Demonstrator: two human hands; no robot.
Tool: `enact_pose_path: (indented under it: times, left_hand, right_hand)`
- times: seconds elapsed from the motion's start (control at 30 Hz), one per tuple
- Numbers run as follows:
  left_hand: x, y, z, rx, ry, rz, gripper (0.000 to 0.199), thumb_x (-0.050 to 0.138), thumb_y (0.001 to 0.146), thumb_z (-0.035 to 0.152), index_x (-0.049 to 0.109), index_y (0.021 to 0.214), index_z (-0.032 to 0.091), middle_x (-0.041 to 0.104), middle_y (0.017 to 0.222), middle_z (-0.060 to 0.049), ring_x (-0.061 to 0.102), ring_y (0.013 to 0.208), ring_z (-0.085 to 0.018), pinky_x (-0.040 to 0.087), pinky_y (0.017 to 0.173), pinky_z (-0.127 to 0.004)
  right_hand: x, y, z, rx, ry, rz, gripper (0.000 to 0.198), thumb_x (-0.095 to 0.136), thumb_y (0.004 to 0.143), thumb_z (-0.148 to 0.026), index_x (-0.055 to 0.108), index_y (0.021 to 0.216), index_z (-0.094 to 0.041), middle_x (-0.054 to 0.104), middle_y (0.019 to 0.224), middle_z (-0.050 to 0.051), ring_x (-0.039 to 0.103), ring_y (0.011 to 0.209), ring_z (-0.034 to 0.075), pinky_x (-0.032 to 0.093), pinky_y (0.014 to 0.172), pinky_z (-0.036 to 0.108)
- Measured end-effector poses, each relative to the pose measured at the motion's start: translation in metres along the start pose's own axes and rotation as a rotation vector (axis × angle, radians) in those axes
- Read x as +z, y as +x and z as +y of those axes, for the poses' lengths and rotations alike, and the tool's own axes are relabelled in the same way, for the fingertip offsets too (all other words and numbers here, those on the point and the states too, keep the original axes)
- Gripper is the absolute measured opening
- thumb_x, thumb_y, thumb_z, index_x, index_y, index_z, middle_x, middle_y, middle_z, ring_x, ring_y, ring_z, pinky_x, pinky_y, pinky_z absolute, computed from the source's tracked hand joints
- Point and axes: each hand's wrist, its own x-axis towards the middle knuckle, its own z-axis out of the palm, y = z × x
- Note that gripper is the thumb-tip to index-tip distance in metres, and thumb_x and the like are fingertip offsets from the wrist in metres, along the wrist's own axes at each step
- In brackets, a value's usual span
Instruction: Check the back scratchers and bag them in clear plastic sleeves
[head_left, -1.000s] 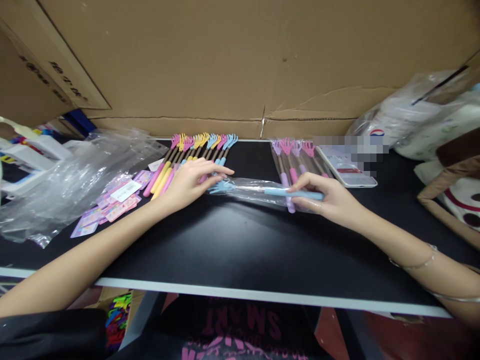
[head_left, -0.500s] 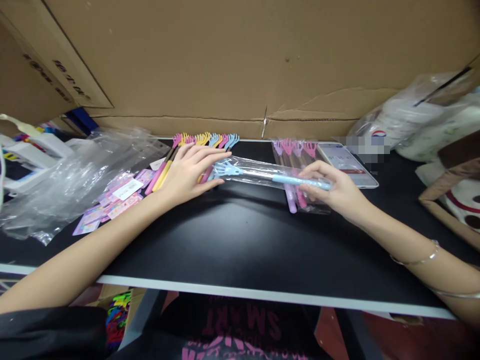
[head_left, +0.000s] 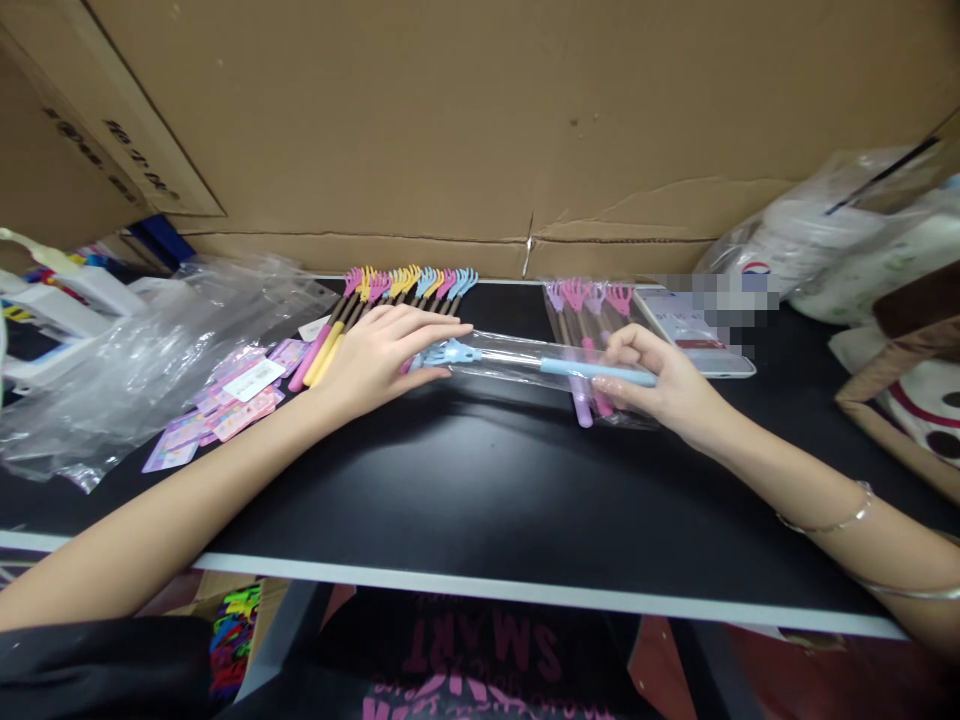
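Note:
A light-blue back scratcher (head_left: 600,371) in a clear plastic sleeve (head_left: 514,350) lies crosswise between my hands, its hand-shaped head to the left. My right hand (head_left: 656,380) is closed on the handle end, thumb in front and fingers behind. At the head end, my left hand (head_left: 382,360) has the scratcher between its thumb and long, outstretched fingers. Behind that hand lies a row of unbagged back scratchers (head_left: 409,283) in pink, yellow and blue, partly covered by it. Several pink and purple back scratchers (head_left: 577,345) in clear sleeves lie beneath my right hand.
Clear plastic sleeves (head_left: 172,340) pile up at the left, beside printed cards (head_left: 240,395). A phone (head_left: 686,325) lies at the back right, near a plastic-wrapped bundle (head_left: 802,235). Cardboard (head_left: 480,130) walls the back of the black table (head_left: 480,500).
The back scratcher and sleeve have shifted slightly left. My left fingers sit a little lower, showing more of the scratcher row behind. My right fingers have curled more around the handle end.

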Motion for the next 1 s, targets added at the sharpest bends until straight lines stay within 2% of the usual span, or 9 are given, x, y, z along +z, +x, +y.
enact_pose_path:
  times: [0.17,0.3,0.4,0.53,0.63,0.73,0.87,1.0]
  left_hand:
    - [0.000,0.000,0.001,0.004,-0.005,0.001,0.039,0.055,0.093,0.042,0.058,0.127,0.024,0.066,0.121,-0.007,0.059,0.110,-0.022,0.042,0.094,-0.035]
    - [-0.001,0.001,0.001,0.008,-0.023,0.023,0.037,0.054,0.094,0.042,0.058,0.126,0.024,0.066,0.121,-0.006,0.058,0.112,-0.021,0.042,0.095,-0.035]
    - [-0.002,0.001,-0.002,-0.017,-0.006,0.019,0.045,0.055,0.092,0.047,0.053,0.131,0.024,0.062,0.127,-0.006,0.054,0.119,-0.023,0.038,0.101,-0.037]
    - [-0.006,0.001,-0.009,-0.090,0.077,-0.026,0.059,0.055,0.089,0.052,0.044,0.140,0.025,0.052,0.140,-0.008,0.046,0.129,-0.027,0.031,0.108,-0.042]
    - [-0.009,0.001,-0.017,-0.166,0.124,-0.037,0.056,0.052,0.091,0.046,0.041,0.142,0.027,0.049,0.142,-0.007,0.044,0.129,-0.027,0.029,0.109,-0.043]
    - [-0.011,0.001,-0.023,-0.254,0.159,-0.009,0.053,0.050,0.091,0.041,0.042,0.141,0.026,0.051,0.140,-0.006,0.046,0.127,-0.027,0.031,0.106,-0.041]
    - [-0.012,0.000,-0.028,-0.360,0.190,0.007,0.053,0.050,0.090,0.042,0.045,0.139,0.025,0.055,0.135,-0.008,0.049,0.123,-0.028,0.037,0.101,-0.041]
    - [-0.010,-0.001,-0.029,-0.394,0.151,-0.023,0.049,0.047,0.090,0.042,0.048,0.137,0.024,0.062,0.127,-0.007,0.056,0.116,-0.027,0.041,0.095,-0.038]
  right_hand:
    - [0.000,0.000,0.002,-0.017,0.004,-0.009,0.045,0.077,0.070,-0.048,0.042,0.085,-0.024,0.057,0.068,-0.003,0.055,0.054,0.012,0.041,0.047,0.026]
    - [0.002,-0.001,-0.003,0.034,0.071,-0.010,0.043,0.075,0.074,-0.047,0.041,0.087,-0.024,0.058,0.067,-0.004,0.057,0.053,0.011,0.042,0.049,0.026]
    - [0.003,-0.001,-0.005,0.073,0.124,0.001,0.045,0.075,0.073,-0.047,0.040,0.090,-0.025,0.058,0.069,-0.004,0.057,0.052,0.011,0.040,0.047,0.025]
    - [0.000,-0.001,-0.006,0.054,0.121,0.034,0.046,0.078,0.070,-0.046,0.045,0.093,-0.025,0.058,0.071,-0.004,0.053,0.050,0.009,0.039,0.046,0.025]
    - [-0.005,0.000,-0.005,0.032,0.072,0.081,0.043,0.078,0.069,-0.045,0.048,0.091,-0.025,0.057,0.070,-0.004,0.049,0.048,0.008,0.041,0.047,0.025]
    - [-0.008,0.001,-0.005,0.040,0.055,0.120,0.040,0.078,0.070,-0.046,0.050,0.089,-0.025,0.057,0.070,-0.004,0.049,0.050,0.009,0.042,0.048,0.026]
    - [-0.008,0.002,-0.006,0.057,0.059,0.139,0.040,0.078,0.068,-0.048,0.050,0.086,-0.025,0.055,0.067,-0.003,0.048,0.050,0.010,0.042,0.048,0.028]
    - [-0.007,0.001,-0.008,0.063,0.067,0.142,0.038,0.078,0.069,-0.047,0.051,0.084,-0.025,0.053,0.066,-0.004,0.045,0.051,0.010,0.042,0.048,0.028]
